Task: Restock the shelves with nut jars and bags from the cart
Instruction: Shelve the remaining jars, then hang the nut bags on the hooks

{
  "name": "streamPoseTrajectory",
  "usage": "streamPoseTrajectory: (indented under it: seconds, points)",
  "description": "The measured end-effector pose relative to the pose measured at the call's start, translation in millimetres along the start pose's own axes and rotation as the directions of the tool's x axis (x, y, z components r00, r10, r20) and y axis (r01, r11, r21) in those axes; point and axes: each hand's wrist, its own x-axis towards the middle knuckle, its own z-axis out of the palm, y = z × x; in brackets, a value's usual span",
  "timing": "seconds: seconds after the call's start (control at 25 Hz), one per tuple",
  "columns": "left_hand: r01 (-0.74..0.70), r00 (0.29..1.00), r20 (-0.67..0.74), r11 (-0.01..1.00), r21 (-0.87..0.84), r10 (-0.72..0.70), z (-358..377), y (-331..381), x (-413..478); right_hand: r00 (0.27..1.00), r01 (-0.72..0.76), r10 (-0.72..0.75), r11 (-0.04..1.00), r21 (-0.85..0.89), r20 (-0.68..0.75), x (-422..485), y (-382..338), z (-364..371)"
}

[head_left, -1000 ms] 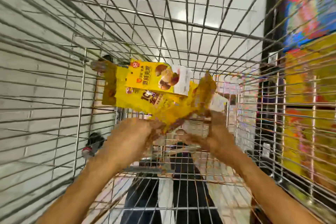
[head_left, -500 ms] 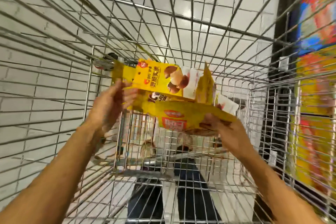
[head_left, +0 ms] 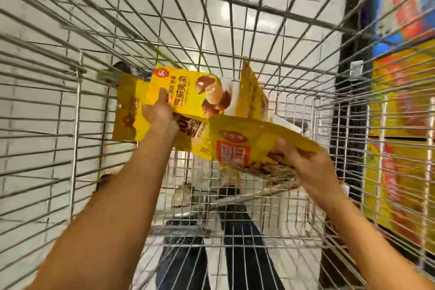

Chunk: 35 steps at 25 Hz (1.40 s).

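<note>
I see my left arm (head_left: 113, 207) and my right arm (head_left: 367, 238), both bare all the way down to the left grip (head_left: 160, 113) and the right grip (head_left: 306, 162). Lower down, my legs wear dark blue trousers (head_left: 247, 254), like jeans.

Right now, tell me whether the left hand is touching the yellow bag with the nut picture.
Touching. Head view: the left hand grips the nut-picture bag, thumb pressed on its front.
</note>
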Motion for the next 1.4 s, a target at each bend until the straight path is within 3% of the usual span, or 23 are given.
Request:
streamPoseTrajectory:
  seconds: [0.12,0.24,0.32,0.44,0.56,0.64,0.68,0.76,0.84,0.96,1.08,1.4]
  points:
    - [-0.331,0.936,-0.031,0.906,0.264,0.351,-16.3,26.4,-39.3,0.995,0.094,-0.094,0.996,-0.013,-0.042,-18.0,-28.9,-1.6]
    - [-0.653,0.753,0.281,0.622,0.432,0.595,-36.1,55.8,-105.6,0.973,0.212,-0.213,0.977,-0.012,-0.089,-58.1,-72.7,-3.5]
    - [-0.778,0.626,0.469,0.456,0.432,0.623,-53.3,82.4,-163.4,0.934,0.310,-0.304,0.951,0.004,-0.190,-105.4,-104.5,-6.8]
    - [-0.897,0.424,0.553,0.247,0.368,0.717,-74.3,137.9,-244.9,0.834,0.446,-0.401,0.895,0.034,-0.378,-186.6,-136.7,-13.0]
    - [-0.977,0.211,0.658,0.163,0.135,0.722,-76.1,183.3,-332.2,0.692,0.523,-0.415,0.852,0.014,-0.590,-262.7,-162.5,-26.7]
    - [-0.981,0.074,0.768,0.184,-0.057,0.636,-73.2,188.9,-394.5,0.596,0.561,-0.384,0.827,0.024,-0.705,-314.5,-171.7,-38.7]
    - [-0.959,0.027,0.816,0.244,-0.141,0.578,-71.2,185.0,-424.1,0.547,0.582,-0.366,0.813,0.027,-0.753,-340.6,-174.7,-45.5]
    - [-0.883,-0.018,0.887,0.409,-0.230,0.461,-67.3,167.9,-478.2,0.432,0.613,-0.340,0.790,-0.004,-0.836,-393.2,-172.1,-60.3]
    - [-0.813,-0.087,0.924,0.509,-0.281,0.371,-63.8,146.9,-524.9,0.312,0.596,-0.320,0.799,-0.078,-0.895,-440.7,-166.0,-74.9]
    - [-0.762,-0.260,0.933,0.539,-0.358,0.251,-73.9,97.4,-602.4,0.099,0.583,-0.260,0.798,-0.155,-0.961,-526.0,-137.7,-101.6]
    - [-0.718,-0.367,0.913,0.570,-0.400,0.178,-97.1,36.8,-666.1,-0.078,0.568,-0.195,0.797,-0.204,-0.978,-611.9,-96.5,-117.4]
    - [-0.608,-0.570,0.821,0.686,-0.399,-0.027,-204.2,-156.5,-792.9,-0.316,0.496,-0.071,0.837,-0.229,-0.946,-818.0,27.4,-146.1]
